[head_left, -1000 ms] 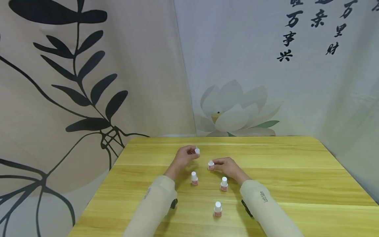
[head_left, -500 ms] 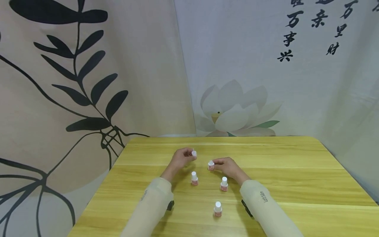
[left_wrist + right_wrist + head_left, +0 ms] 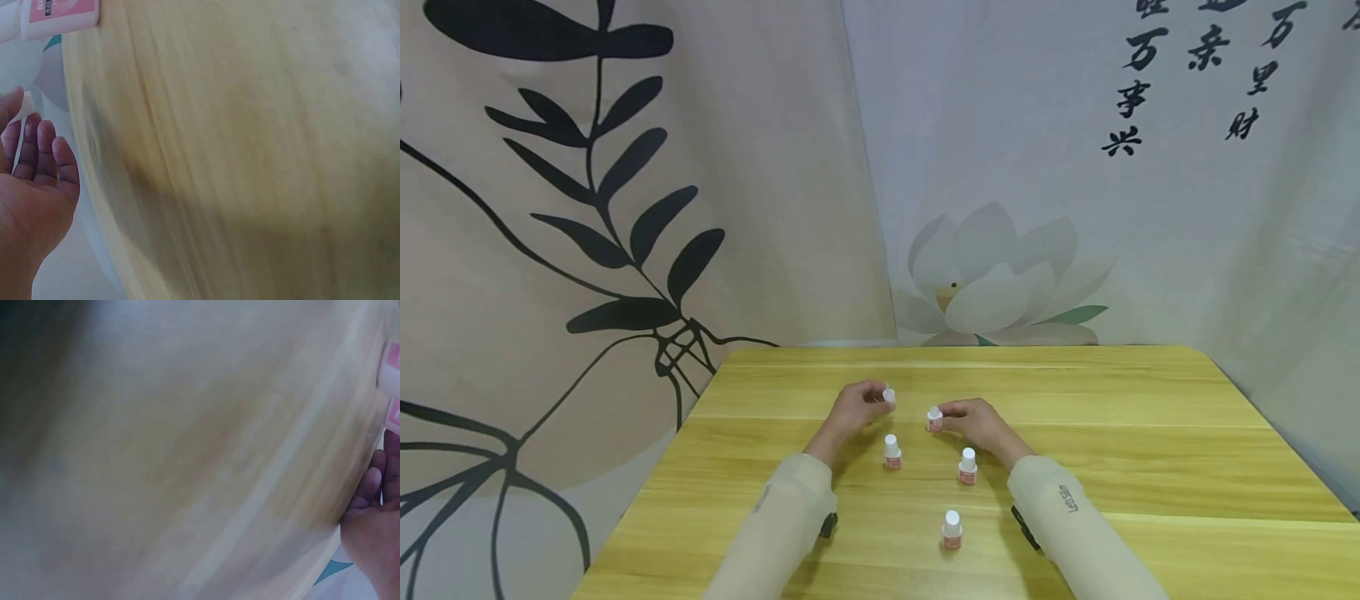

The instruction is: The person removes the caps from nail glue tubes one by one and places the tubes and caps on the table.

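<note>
My left hand (image 3: pixel 852 410) pinches a small white cap (image 3: pixel 889 397) with a thin stem pointing up, above the table. In the left wrist view the cap (image 3: pixel 26 105) shows between thumb and fingers. To its right, my right hand (image 3: pixel 981 423) holds a small white bottle (image 3: pixel 935 421) with a pink label by its side; the bottle stands upright, its top short and narrow. In the right wrist view, the fingers (image 3: pixel 370 482) are at the right edge and bottles there are cut off by the frame. Nearest my left wrist stands another capped bottle (image 3: pixel 892 454).
Two more capped white bottles with pink labels stand closer to me, one by the right wrist (image 3: pixel 967 468) and one nearer the front (image 3: pixel 952 531). The wooden table (image 3: pixel 1150 450) ends at a printed curtain (image 3: pixel 790 208) behind it.
My left hand has drawn back to the left and slightly toward me with the cap, away from the held bottle. The right hand and the bottles have not moved.
</note>
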Action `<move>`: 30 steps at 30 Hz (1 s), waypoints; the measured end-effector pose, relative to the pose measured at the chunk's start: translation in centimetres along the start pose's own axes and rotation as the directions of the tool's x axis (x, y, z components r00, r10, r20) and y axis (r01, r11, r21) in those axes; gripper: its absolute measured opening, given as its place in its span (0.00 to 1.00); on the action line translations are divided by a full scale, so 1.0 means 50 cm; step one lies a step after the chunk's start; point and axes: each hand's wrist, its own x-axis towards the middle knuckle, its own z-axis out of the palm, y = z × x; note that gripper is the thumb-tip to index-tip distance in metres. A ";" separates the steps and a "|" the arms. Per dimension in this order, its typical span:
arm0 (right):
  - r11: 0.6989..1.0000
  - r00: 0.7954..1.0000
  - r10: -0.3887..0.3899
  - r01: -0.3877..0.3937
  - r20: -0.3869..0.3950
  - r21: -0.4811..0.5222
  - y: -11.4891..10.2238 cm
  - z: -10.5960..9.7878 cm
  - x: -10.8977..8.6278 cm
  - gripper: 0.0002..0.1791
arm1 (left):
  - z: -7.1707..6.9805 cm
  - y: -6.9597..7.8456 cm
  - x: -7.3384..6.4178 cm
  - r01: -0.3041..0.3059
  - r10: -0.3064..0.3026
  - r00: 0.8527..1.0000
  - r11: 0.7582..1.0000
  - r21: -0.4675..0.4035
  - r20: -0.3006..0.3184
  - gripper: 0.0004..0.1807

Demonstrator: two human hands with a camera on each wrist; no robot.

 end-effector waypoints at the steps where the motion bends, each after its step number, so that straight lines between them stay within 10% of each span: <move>1: 1.000 1.000 -0.001 0.001 0.000 0.000 0.000 0.000 0.000 0.18 | 0.000 -0.002 0.000 -0.002 0.002 1.000 1.000 0.001 0.000 0.11; 30: 1.000 1.000 -0.008 0.008 -0.007 -0.003 -0.003 0.002 -0.003 0.16 | 0.012 -0.025 0.002 0.011 -0.013 0.999 0.998 0.056 0.036 0.10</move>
